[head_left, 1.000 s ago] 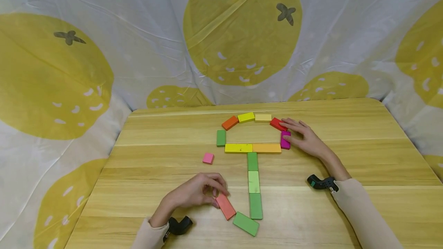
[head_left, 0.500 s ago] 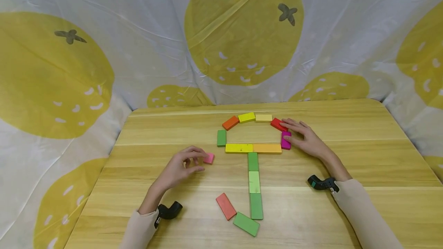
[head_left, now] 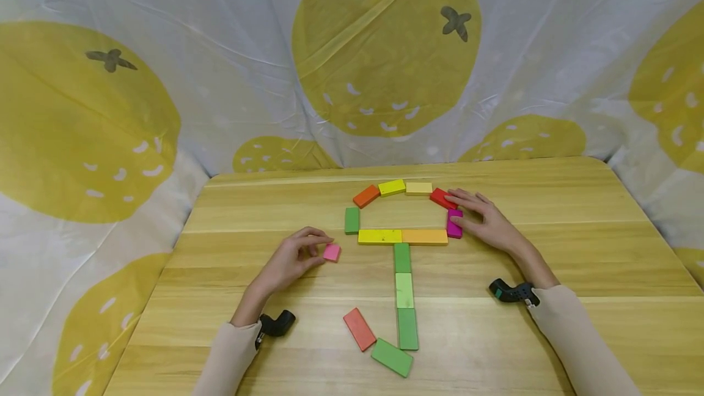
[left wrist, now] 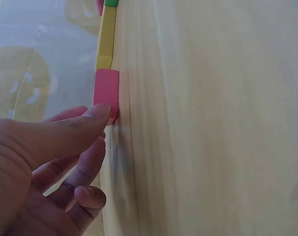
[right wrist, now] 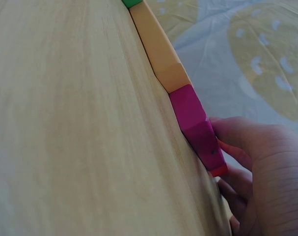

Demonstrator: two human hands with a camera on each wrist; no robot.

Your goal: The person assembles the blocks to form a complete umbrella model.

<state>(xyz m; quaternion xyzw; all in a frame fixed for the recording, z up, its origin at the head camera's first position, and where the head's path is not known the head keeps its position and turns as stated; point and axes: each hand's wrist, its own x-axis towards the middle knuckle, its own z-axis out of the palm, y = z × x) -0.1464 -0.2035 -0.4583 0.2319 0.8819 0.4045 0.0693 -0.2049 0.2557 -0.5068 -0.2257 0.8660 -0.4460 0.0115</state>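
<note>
On the wooden table a small pink block [head_left: 332,253] lies left of an outline of coloured blocks. My left hand [head_left: 290,263] has it between thumb and index finger; in the left wrist view the thumb tip overlaps the near end of the pink block [left wrist: 106,91]. My right hand [head_left: 489,220] rests at the right of the outline. Its fingers reach over the red block [head_left: 440,198], and its thumb touches the magenta block [head_left: 454,229]. In the right wrist view the thumb lies against the magenta block [right wrist: 193,118], and the red block is mostly hidden behind it.
A long yellow block [head_left: 379,237] and an orange block [head_left: 424,238] form a crossbar. A green column [head_left: 404,290] runs down from it. Below lie a green block [head_left: 392,357] and a coral block [head_left: 360,329]. A patterned cloth [head_left: 385,47] hangs behind the table.
My left hand has let go of the coral block, moved up to the pink block and brought its thumb in against it. My right hand has stayed in place.
</note>
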